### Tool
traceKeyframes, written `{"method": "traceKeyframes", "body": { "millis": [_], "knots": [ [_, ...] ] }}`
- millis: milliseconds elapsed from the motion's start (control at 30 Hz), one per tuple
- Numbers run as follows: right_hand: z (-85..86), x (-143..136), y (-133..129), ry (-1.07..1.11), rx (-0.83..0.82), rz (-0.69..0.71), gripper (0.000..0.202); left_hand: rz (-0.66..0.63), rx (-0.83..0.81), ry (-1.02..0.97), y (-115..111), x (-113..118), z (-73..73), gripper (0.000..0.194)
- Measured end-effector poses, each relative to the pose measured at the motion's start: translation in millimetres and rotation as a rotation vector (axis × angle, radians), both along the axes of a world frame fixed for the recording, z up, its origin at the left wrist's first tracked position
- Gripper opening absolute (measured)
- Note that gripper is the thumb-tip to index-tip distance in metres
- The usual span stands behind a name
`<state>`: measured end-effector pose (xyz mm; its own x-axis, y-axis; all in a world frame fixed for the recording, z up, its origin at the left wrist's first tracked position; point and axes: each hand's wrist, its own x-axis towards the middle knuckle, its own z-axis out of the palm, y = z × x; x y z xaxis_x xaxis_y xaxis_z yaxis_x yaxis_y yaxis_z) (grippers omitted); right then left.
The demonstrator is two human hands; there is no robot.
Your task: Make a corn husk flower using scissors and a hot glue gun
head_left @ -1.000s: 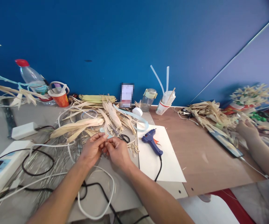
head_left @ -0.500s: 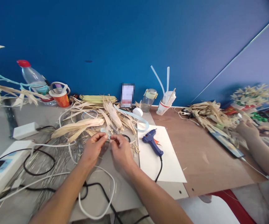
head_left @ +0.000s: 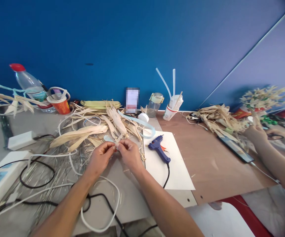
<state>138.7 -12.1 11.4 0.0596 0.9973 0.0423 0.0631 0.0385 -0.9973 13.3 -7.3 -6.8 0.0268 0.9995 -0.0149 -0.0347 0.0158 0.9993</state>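
My left hand (head_left: 102, 157) and my right hand (head_left: 131, 154) meet over the table, thumbs and fingertips pinched close together. Whatever they hold is small, pale and mostly covered by the fingers, so I cannot make out its kind. Just beyond them lies a heap of dried corn husks (head_left: 79, 135), with a pale blue strip (head_left: 147, 126) curving out over its right side. To the right of my right hand, a blue hot glue gun (head_left: 160, 148) rests on a white sheet of paper (head_left: 175, 174).
A white power strip (head_left: 4, 179), tangled cables and thin wires (head_left: 50, 184) cover the left side. Along the wall stand a red-capped bottle (head_left: 30, 85), an orange cup (head_left: 60, 106), a phone (head_left: 132, 100), a jar (head_left: 154, 103) and a paper cup (head_left: 169, 113). Another person's hands (head_left: 257, 133) work at right.
My fingertips have drawn together; the small gap between my hands has closed. The whole view has shifted slightly. The other person's near hand now has a husk piece standing up at it.
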Motion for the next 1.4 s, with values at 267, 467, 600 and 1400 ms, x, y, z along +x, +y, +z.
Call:
{"method": "traceKeyframes", "body": {
  "millis": [267, 467, 600, 1400],
  "knots": [
    [1.6, 0, 1, 0.069, -0.072, 0.034, 0.013, -0.120, -0.144, -0.168, -3, 1, -1.1, 0.025],
    [1.6, 2, 2, 0.033, -0.037, 0.039, 0.013, -0.123, -0.158, -0.224, -3, 0, 0.9, 0.023],
    [1.6, 3, 3, 0.011, -0.038, 0.052, 0.016, -0.123, -0.162, -0.196, -3, 1, 2.0, 0.025],
    [-0.3, 3, 6, 0.036, -0.024, 0.078, 0.020, -0.092, -0.212, -0.192, -3, 4, 4.9, 0.028]
  ]
}}
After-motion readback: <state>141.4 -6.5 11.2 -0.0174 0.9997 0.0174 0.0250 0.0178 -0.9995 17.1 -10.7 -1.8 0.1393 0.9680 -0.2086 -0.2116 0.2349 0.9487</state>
